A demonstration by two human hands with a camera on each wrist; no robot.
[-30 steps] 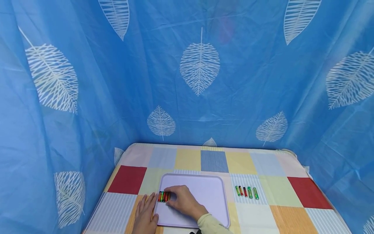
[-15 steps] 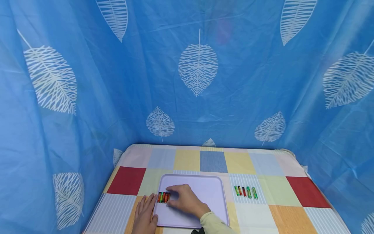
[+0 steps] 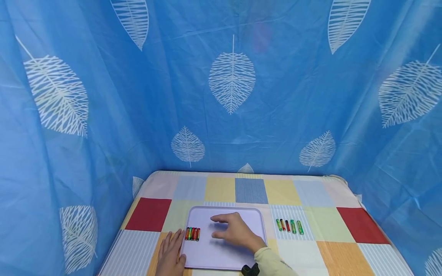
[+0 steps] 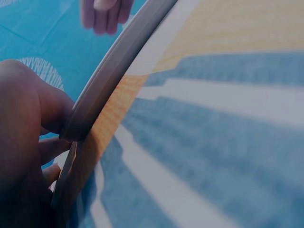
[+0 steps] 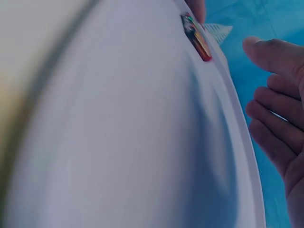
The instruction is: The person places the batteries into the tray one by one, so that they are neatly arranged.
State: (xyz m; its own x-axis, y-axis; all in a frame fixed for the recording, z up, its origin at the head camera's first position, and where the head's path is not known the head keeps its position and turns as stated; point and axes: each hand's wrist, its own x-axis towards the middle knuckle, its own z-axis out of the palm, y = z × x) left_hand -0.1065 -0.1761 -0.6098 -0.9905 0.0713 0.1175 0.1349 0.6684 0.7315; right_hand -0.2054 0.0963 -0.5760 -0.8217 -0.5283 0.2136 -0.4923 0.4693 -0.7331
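A row of several red and green batteries (image 3: 192, 234) lies side by side near the left edge of the pale lilac tray (image 3: 250, 219). Above the middle of the tray hovers my right hand (image 3: 236, 233), to the right of that row, thumb and fingers spread apart and nothing between them. In the right wrist view the batteries (image 5: 196, 39) show near the tray's rim, apart from the hand (image 5: 280, 102). My left hand (image 3: 170, 253) rests at the tray's left edge, fingers extended; the left wrist view shows its thumb and fingers touching the rim (image 4: 102, 76).
A second group of several green and dark red batteries (image 3: 289, 226) lies on the cloth right of the tray. The patchwork tablecloth (image 3: 340, 255) covers the table. A blue curtain (image 3: 276, 115) with white leaves surrounds the table's back and sides.
My right hand has left the battery row and moved right over the tray, its fingers apart. The row now shows fully. My left hand has stayed at the tray's edge.
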